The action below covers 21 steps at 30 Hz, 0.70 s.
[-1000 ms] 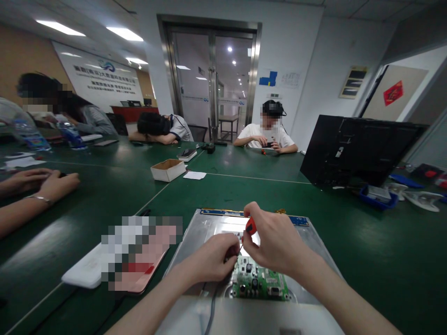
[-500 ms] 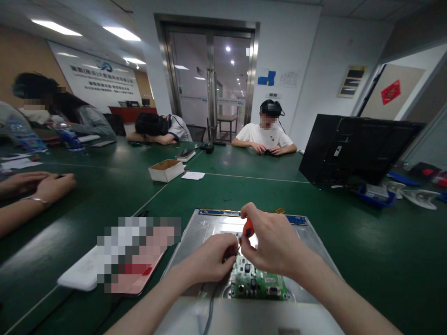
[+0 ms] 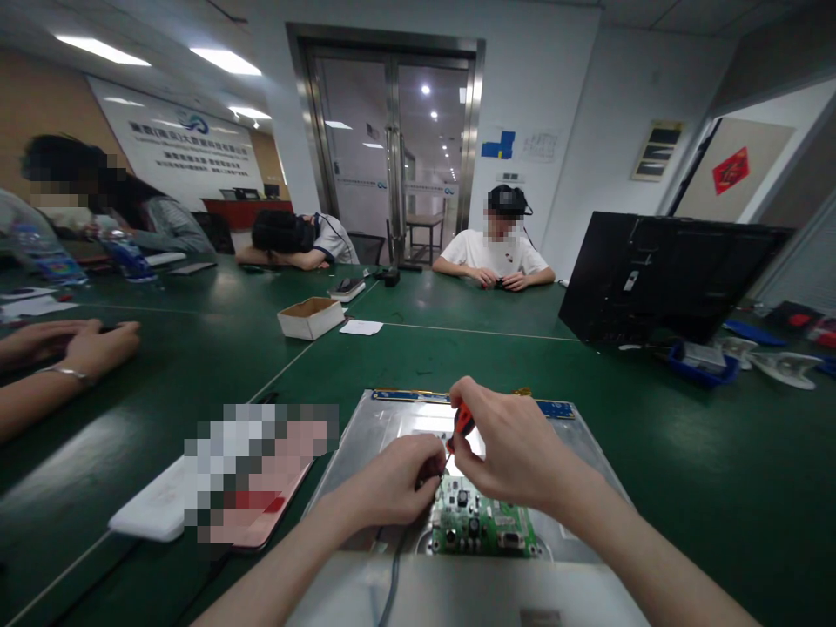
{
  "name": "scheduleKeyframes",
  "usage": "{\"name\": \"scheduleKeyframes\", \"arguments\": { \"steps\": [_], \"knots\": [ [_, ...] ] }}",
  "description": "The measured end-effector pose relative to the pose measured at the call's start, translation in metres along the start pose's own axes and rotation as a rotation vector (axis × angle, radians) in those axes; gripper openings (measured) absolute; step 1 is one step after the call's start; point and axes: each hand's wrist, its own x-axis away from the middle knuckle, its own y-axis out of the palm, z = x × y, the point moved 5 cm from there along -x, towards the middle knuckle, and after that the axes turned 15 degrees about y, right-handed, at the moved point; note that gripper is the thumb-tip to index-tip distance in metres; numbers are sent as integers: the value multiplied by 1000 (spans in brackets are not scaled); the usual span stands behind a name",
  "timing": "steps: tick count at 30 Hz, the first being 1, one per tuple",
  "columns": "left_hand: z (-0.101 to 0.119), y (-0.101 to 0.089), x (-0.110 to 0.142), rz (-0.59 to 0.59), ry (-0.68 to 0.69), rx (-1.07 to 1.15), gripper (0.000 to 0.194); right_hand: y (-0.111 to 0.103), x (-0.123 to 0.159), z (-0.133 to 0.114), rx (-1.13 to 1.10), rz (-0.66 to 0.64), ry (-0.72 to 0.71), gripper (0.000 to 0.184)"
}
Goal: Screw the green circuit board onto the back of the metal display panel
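My right hand [image 3: 506, 440] is closed around the red-and-black handle of a screwdriver [image 3: 463, 420], whose thin shaft slants down to the left. Its tip ends beside the fingers of my left hand [image 3: 408, 475], near the upper left corner of a green circuit board [image 3: 483, 522]. My left fingers are curled together at that spot, and what they pinch is hidden. The board lies on the silver metal back of a flat panel [image 3: 353, 444], with a blue circuit strip [image 3: 555, 409] along its far edge. A grey cable [image 3: 394, 575] runs toward me below my left hand.
Two phones, one white [image 3: 153, 514] and one pink [image 3: 293, 488], lie left of the panel. Beyond stand a small open box [image 3: 310, 320] and a black monitor casing [image 3: 659, 279]. A blue tray [image 3: 702, 364] sits at right. Another person's hands [image 3: 97, 353] rest at left; people sit around the green table.
Both hands stay nearly in place. The screwdriver handle has turned slightly in my right fingers, showing more black, and its shaft shows more clearly.
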Motion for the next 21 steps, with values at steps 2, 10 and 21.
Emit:
{"name": "scheduleKeyframes", "arguments": {
  "steps": [2, 10, 21],
  "knots": [
    [2, -1, -1, 2, 2, -13, 7, -1, -1, 1, 21, -11, 20, 12],
    [-1, 1, 1, -15, -10, -25, 13, 1, -4, 2, 86, 25, 45, 9],
    [2, -1, -1, -11, -10, -9, 9, -2, -3, 4, 94, 14, 53, 9]
  ]
}}
